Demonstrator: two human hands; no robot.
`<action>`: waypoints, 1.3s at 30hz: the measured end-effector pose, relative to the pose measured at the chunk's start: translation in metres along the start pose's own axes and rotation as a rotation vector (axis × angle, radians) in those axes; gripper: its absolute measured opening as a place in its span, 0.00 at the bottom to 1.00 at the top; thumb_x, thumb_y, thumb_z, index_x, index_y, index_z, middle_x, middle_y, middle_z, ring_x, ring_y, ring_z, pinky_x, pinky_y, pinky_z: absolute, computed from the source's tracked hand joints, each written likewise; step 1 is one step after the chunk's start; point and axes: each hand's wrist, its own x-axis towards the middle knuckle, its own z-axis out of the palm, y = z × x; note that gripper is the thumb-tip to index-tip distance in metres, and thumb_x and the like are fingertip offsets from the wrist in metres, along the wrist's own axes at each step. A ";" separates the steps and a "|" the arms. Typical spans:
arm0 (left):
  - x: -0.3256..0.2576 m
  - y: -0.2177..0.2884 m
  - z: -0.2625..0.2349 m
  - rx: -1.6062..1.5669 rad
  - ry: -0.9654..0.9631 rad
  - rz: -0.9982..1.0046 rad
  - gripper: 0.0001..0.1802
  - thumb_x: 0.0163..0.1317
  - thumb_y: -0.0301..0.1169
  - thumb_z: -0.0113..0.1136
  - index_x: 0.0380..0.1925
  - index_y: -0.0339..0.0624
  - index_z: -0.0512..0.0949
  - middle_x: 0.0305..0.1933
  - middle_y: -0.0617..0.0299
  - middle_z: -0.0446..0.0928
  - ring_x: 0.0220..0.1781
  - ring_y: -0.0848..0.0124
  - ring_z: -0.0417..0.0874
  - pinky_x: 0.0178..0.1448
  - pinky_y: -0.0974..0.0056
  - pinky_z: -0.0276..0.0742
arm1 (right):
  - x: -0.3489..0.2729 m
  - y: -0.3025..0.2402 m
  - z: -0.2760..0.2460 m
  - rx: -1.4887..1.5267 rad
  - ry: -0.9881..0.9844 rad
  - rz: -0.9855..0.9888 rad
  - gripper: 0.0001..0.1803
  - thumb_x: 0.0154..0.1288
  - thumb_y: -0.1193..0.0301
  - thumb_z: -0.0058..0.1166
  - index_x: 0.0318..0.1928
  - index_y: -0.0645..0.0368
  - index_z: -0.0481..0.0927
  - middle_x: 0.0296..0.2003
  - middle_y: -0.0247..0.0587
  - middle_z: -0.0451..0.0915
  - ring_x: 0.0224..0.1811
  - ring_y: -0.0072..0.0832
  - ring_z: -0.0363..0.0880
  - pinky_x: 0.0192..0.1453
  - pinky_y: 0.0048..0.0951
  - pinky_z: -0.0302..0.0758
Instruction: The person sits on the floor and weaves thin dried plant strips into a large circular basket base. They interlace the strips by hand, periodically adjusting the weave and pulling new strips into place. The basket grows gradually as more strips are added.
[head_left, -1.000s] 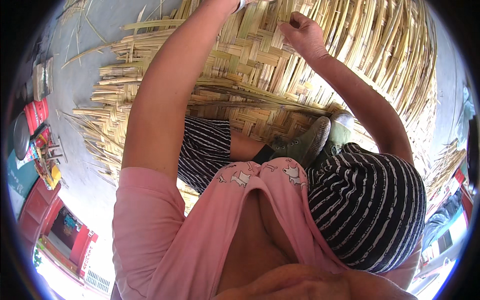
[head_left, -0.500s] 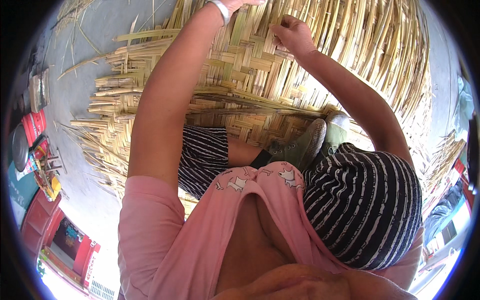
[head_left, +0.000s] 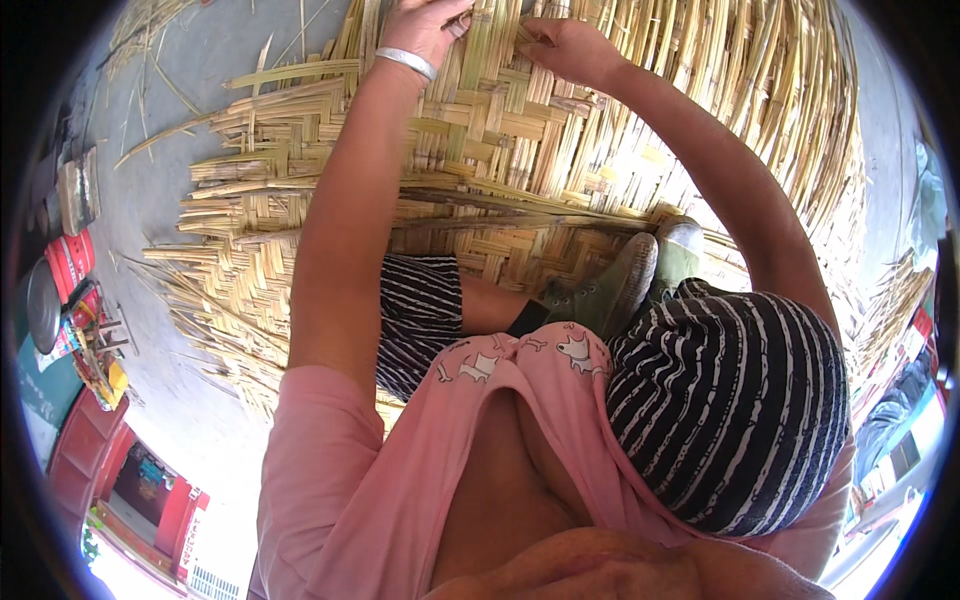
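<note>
A large mat (head_left: pixel 470 140) of flat, yellowish split-reed strips lies under my hands, woven in a broad chequered pattern in the middle. My left hand (head_left: pixel 425 28), with a silver bracelet at the wrist, is at the far edge of the view. Its fingers curl around a small brownish piece, partly cut off by the frame, that looks like a strip end. To its right, my right hand (head_left: pixel 572 50) is closed, thumb and fingers pinched at a reed strip (head_left: pixel 527 38) on the mat. Long loose strips (head_left: pixel 700 70) fan out to the right of it.
My green shoes (head_left: pixel 600 295) rest on the mat's near part. Uneven strip ends (head_left: pixel 215 170) stick out at the left over the grey floor (head_left: pixel 150 230). A red bucket (head_left: pixel 68 258) and a dark round pan (head_left: pixel 43 305) stand far left. More reeds (head_left: pixel 885 310) lie at the right.
My left hand has come nearer and to the left, showing more of itself. My right hand has shifted slightly farther away and to the left. The mat stays in place.
</note>
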 end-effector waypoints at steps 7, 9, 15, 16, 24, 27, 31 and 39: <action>-0.023 -0.024 0.000 0.451 0.296 0.188 0.11 0.70 0.26 0.61 0.49 0.39 0.84 0.43 0.63 0.85 0.39 0.75 0.84 0.39 0.68 0.81 | -0.001 0.000 0.011 -0.103 0.092 0.008 0.24 0.76 0.48 0.54 0.60 0.50 0.78 0.41 0.44 0.87 0.40 0.38 0.87 0.51 0.40 0.82; -0.031 -0.023 0.001 0.371 0.274 0.173 0.11 0.69 0.26 0.62 0.50 0.39 0.84 0.43 0.63 0.85 0.39 0.75 0.84 0.39 0.68 0.81 | -0.002 0.002 0.010 -0.086 0.089 -0.009 0.25 0.76 0.48 0.54 0.62 0.50 0.77 0.43 0.43 0.87 0.40 0.37 0.87 0.52 0.39 0.83; -0.043 0.003 0.012 -0.173 0.442 0.228 0.08 0.62 0.17 0.63 0.41 0.37 0.80 0.41 0.56 0.80 0.43 0.64 0.84 0.53 0.54 0.90 | -0.005 -0.012 -0.005 -0.049 -0.068 0.045 0.23 0.79 0.48 0.47 0.66 0.43 0.76 0.52 0.41 0.86 0.54 0.40 0.86 0.61 0.42 0.82; -0.041 0.003 0.010 -0.247 0.442 0.199 0.07 0.62 0.18 0.63 0.40 0.38 0.80 0.41 0.56 0.80 0.43 0.63 0.84 0.52 0.54 0.90 | -0.004 -0.011 -0.005 -0.037 -0.067 0.048 0.23 0.79 0.48 0.47 0.65 0.43 0.76 0.52 0.41 0.86 0.54 0.40 0.86 0.61 0.41 0.82; -0.007 0.014 -0.016 -0.032 0.154 -0.162 0.12 0.66 0.41 0.71 0.45 0.53 0.81 0.38 0.68 0.83 0.37 0.73 0.81 0.33 0.67 0.69 | -0.002 -0.004 0.004 0.034 -0.017 -0.024 0.22 0.78 0.48 0.48 0.62 0.44 0.77 0.49 0.40 0.87 0.50 0.37 0.87 0.60 0.40 0.82; 0.001 0.026 -0.010 -0.011 0.090 -0.253 0.11 0.67 0.36 0.70 0.47 0.53 0.81 0.39 0.69 0.83 0.39 0.73 0.82 0.39 0.67 0.71 | -0.005 -0.007 -0.002 0.057 -0.046 -0.023 0.21 0.78 0.48 0.49 0.60 0.46 0.78 0.47 0.40 0.87 0.48 0.38 0.87 0.59 0.40 0.82; -0.011 0.019 0.001 0.031 0.055 -0.084 0.11 0.67 0.24 0.65 0.49 0.45 0.81 0.42 0.64 0.85 0.38 0.74 0.83 0.37 0.67 0.74 | -0.003 0.000 0.006 -0.024 0.042 -0.035 0.21 0.78 0.52 0.53 0.61 0.49 0.79 0.37 0.41 0.86 0.39 0.34 0.85 0.49 0.39 0.82; -0.054 -0.010 0.008 0.809 0.179 0.537 0.06 0.67 0.26 0.62 0.40 0.37 0.86 0.40 0.62 0.87 0.42 0.70 0.86 0.52 0.62 0.81 | -0.011 -0.011 0.019 -0.155 0.197 -0.037 0.16 0.76 0.58 0.55 0.54 0.54 0.79 0.44 0.43 0.84 0.45 0.38 0.86 0.51 0.40 0.84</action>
